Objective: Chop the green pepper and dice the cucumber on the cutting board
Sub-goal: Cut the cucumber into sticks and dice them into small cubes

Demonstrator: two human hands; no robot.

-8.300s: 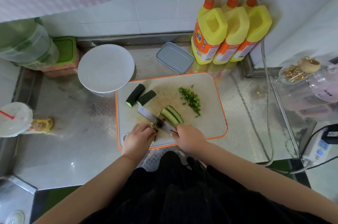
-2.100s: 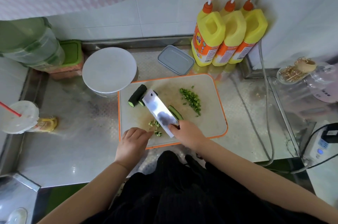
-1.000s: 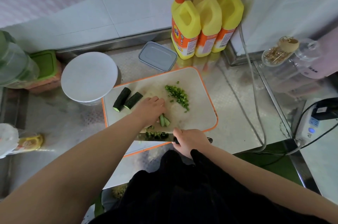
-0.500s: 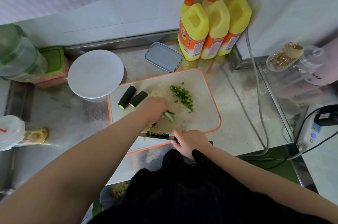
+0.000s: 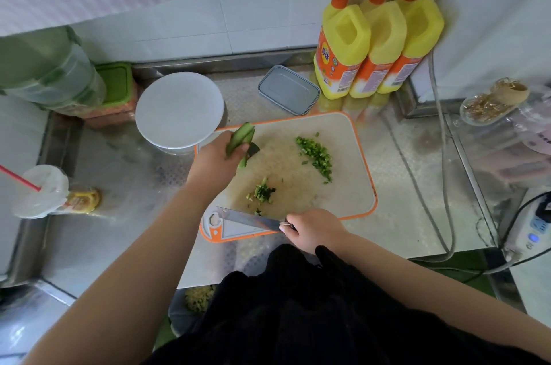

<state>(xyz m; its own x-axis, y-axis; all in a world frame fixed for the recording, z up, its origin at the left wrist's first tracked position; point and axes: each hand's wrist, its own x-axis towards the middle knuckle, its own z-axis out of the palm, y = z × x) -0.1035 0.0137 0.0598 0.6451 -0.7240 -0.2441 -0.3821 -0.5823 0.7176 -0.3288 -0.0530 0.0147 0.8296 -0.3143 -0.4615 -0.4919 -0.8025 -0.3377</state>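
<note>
Gripping cucumber strips (image 5: 240, 141) above the far-left corner of the orange-rimmed cutting board (image 5: 343, 186), the left hand (image 5: 214, 160) hides whatever lies beneath it. On the dimpled steel bench (image 5: 119, 215), the right hand (image 5: 313, 230) clasps the knife (image 5: 247, 218). Diced cucumber (image 5: 262, 193) and chopped pepper (image 5: 317, 156) sit mid-board.

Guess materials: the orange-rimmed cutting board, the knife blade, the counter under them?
Orange-rimmed cutting board: likely plastic, a matte off-white face with a moulded orange edge. Knife blade: metal, probably steel, grey and mirror-bright. Counter: sheet metal, probably stainless, with a shiny embossed dot pattern and blurred reflections.
</note>
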